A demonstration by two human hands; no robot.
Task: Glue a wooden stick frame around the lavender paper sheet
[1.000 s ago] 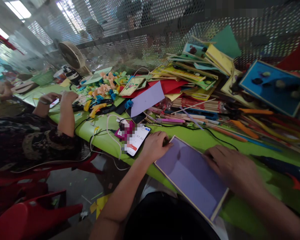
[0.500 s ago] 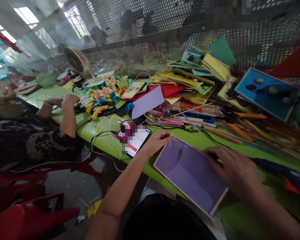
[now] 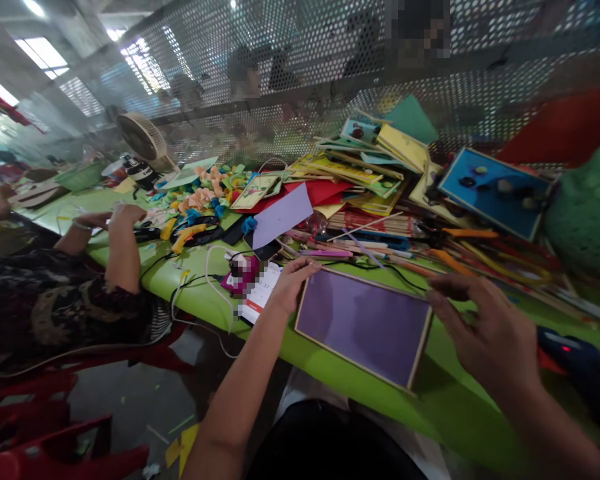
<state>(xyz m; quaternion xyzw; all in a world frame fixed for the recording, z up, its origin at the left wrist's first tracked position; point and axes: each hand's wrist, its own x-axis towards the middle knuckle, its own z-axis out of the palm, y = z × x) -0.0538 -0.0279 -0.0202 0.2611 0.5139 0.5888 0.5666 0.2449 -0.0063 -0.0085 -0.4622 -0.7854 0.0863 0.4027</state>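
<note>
A purple board with a pale wooden frame [image 3: 363, 325] stands tilted up off the green table [image 3: 330, 380] in front of me. My left hand [image 3: 291, 283] grips its left end, fingers curled over the top corner. My right hand [image 3: 485, 331] grips the right end, thumb and fingers pinched on the frame's upper right corner. A phone with a lit screen [image 3: 260, 297] lies just left of my left hand.
A person in a dark patterned top [image 3: 60, 300] sits at the left, hands on the table. Piles of coloured paper, sticks and cards [image 3: 370, 180] fill the back. A glue gun [image 3: 575, 357] lies at right, a green basket [image 3: 587, 213] beyond. Red chairs [image 3: 40, 427] stand lower left.
The purple board has been lifted from flat on the table to tilted upright. My right hand moved from its surface to its right edge; the view has shifted left.
</note>
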